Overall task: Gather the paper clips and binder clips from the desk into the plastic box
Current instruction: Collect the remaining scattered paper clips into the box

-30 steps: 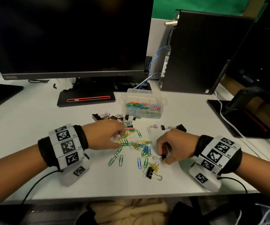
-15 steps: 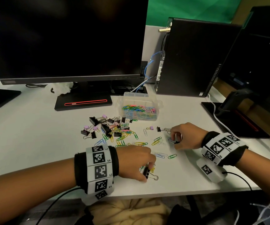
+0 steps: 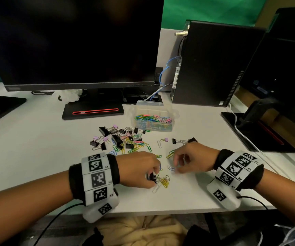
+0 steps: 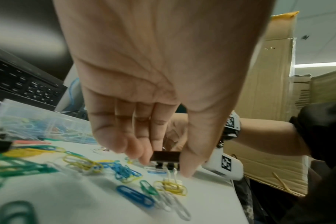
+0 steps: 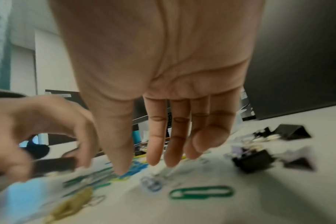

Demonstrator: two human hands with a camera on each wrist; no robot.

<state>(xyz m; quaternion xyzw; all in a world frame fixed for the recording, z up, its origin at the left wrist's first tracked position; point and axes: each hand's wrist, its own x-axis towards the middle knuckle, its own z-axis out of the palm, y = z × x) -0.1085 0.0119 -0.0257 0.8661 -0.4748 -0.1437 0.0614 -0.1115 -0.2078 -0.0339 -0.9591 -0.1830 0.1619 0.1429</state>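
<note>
My left hand [image 3: 151, 179] pinches a black binder clip [image 4: 166, 156] between thumb and fingers just above the white desk [image 3: 36, 148], its wire handles over yellow paper clips [image 3: 164, 181]. To its right, my right hand [image 3: 176, 166] hovers with fingers pointing down, tips at a blue paper clip [image 5: 151, 184], holding nothing. The clear plastic box [image 3: 153, 119] stands farther back, partly filled with coloured paper clips. Loose coloured paper clips [image 3: 137, 146] and a heap of binder clips [image 3: 114, 135] lie between box and hands.
A monitor stand [image 3: 93, 110] sits behind and left of the box, a black computer tower [image 3: 212, 68] behind and right, with a second monitor base [image 3: 260, 132] and white cable at far right. More binder clips [image 3: 180, 141] lie beyond my right hand. The desk's front edge is close.
My left hand came from the middle pile to the near clips and took hold of the black binder clip. My right hand moved left and nearer, down over the blue paper clip.
</note>
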